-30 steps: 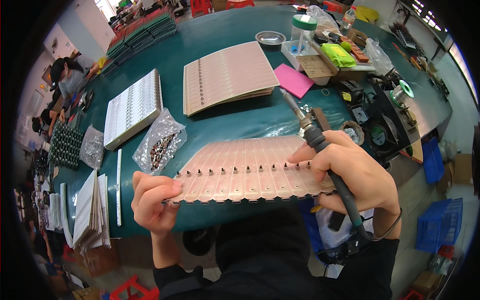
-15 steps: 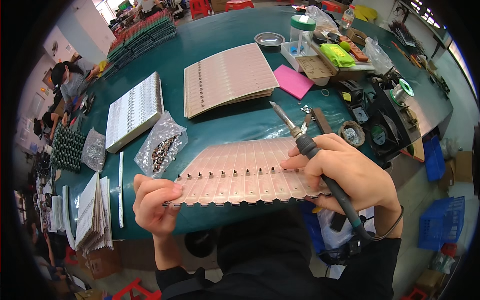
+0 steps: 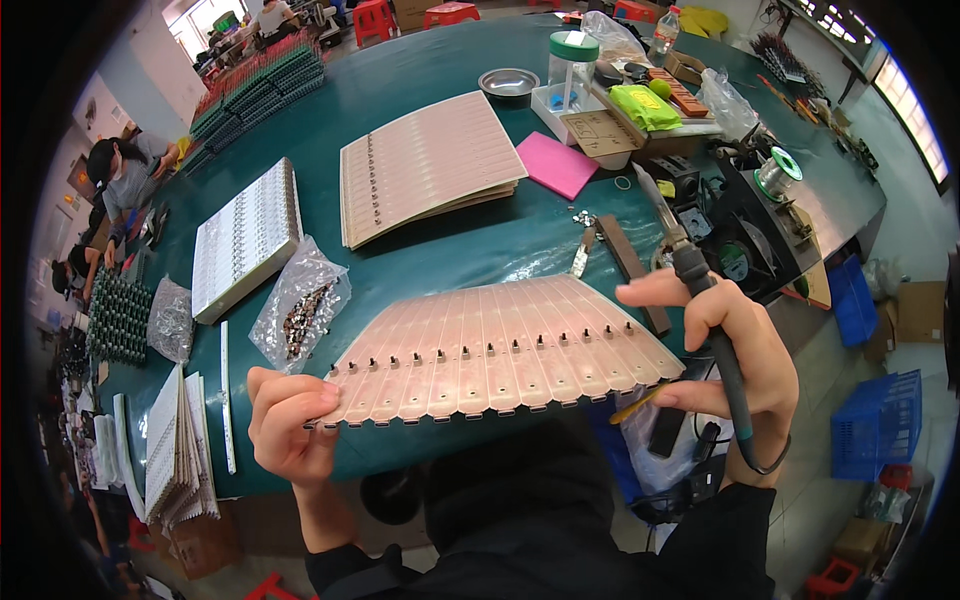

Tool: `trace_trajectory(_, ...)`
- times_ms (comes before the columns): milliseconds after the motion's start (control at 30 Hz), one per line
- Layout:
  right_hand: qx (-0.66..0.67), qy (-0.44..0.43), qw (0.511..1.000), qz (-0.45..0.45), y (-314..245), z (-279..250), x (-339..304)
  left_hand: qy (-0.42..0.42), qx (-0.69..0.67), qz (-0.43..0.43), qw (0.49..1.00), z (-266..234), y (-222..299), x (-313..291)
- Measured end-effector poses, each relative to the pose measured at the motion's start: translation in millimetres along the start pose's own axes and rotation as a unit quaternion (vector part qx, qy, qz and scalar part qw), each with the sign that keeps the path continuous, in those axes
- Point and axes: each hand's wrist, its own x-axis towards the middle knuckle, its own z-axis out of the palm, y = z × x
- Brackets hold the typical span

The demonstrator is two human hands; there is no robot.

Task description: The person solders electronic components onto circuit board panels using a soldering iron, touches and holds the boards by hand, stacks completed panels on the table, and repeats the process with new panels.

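While the left hand (image 3: pixel 290 425) pinches the panel (image 3: pixel 500 375), handwriting (image 3: pixel 597 127) marks cardboard (image 3: pixel 612 142).

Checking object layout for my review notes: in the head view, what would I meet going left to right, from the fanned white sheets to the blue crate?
Fanned white sheets → narrow white strip → left hand → pinkish panel → right hand gripping the soldering iron → blue crate.
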Motion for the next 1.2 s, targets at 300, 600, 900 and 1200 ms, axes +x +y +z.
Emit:
trace_trajectory(300, -0.005, 0.001, 1.000, -0.010, 19.1, 5.9, -12.5, -0.005, -0.003, 0.002, 1.000, 0.5, -2.1, -2.5)
trace_trajectory(600, -0.012, -0.064, 0.998, -0.008, 8.2, 2.5, 3.5, -0.006, -0.016, -0.003, 1.000, 4.7, -1.9, -2.4)
trace_trajectory(900, -0.115, -0.075, 0.990, -0.016, 6.8, 9.6, 15.0, -0.004, -0.019, -0.007, 1.000, 0.6, -0.7, -2.7)
trace_trajectory(1200, -0.101, -0.042, 0.994, -0.004, 11.2, 14.5, 10.3, -0.010, -0.029, -0.005, 1.000, 2.5, -3.2, -3.2)
